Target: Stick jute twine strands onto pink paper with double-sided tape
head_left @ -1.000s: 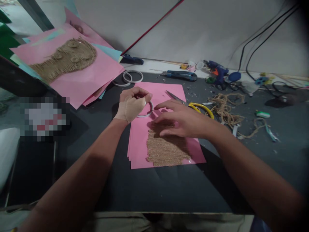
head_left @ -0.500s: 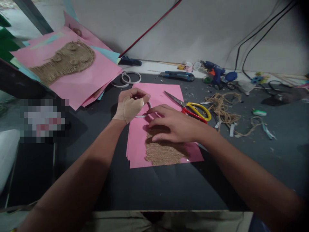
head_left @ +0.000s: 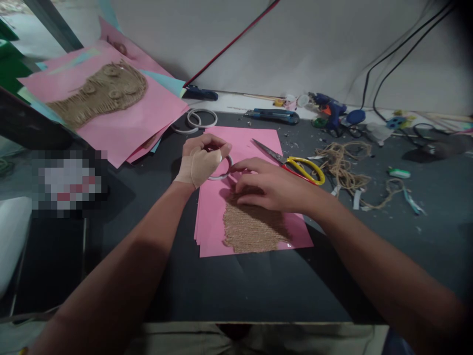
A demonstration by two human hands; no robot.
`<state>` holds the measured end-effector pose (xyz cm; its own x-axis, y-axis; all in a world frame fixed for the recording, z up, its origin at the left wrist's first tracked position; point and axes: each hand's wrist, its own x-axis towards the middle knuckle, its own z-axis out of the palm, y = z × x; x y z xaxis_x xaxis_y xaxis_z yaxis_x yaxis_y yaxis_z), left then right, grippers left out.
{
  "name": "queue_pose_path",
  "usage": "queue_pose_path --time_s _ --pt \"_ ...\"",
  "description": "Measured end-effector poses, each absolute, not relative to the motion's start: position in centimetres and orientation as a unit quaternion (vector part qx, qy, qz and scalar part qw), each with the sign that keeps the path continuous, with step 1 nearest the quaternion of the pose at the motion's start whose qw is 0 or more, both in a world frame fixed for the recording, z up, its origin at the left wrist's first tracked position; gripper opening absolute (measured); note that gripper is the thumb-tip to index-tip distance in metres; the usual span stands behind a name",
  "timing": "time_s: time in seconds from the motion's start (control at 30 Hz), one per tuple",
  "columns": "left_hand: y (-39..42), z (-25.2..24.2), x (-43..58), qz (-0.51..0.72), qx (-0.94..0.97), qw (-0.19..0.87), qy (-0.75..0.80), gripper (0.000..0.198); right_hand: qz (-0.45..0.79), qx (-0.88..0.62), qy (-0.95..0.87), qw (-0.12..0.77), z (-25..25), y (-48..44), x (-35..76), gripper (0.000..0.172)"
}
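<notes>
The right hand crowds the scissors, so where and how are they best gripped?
Probably by the yellow handle of the scissors, coming from the far right side. That loop shows clearly beyond the pink sheet's right edge, while the right hand and forearm partly hide the red handle; the blades point toward the far left.
</notes>
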<state>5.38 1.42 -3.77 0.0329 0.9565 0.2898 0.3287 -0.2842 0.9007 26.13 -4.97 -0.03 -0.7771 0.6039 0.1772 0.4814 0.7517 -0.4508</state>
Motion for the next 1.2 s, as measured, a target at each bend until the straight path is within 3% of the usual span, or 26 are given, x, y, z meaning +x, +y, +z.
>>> queue_pose_path --time_s 0.6,0.93,1.2 --pt "1.4 -3.6 5.4 0.484 0.648 0.310 0.500 0.008 0.188 -0.296 -0.926 0.138 -0.4 -4.8 26.1 0.021" --pt "1.1 -3.3 5.6 0.508 0.613 0.398 0.456 0.010 0.070 -0.461 -0.857 0.219 -2.0 -4.0 26.1 0.013" --pt "0.9 -2.9 5.6 0.474 0.635 0.404 0.457 0.011 0.104 -0.481 -0.836 0.242 -3.5 -3.7 25.8 0.014"
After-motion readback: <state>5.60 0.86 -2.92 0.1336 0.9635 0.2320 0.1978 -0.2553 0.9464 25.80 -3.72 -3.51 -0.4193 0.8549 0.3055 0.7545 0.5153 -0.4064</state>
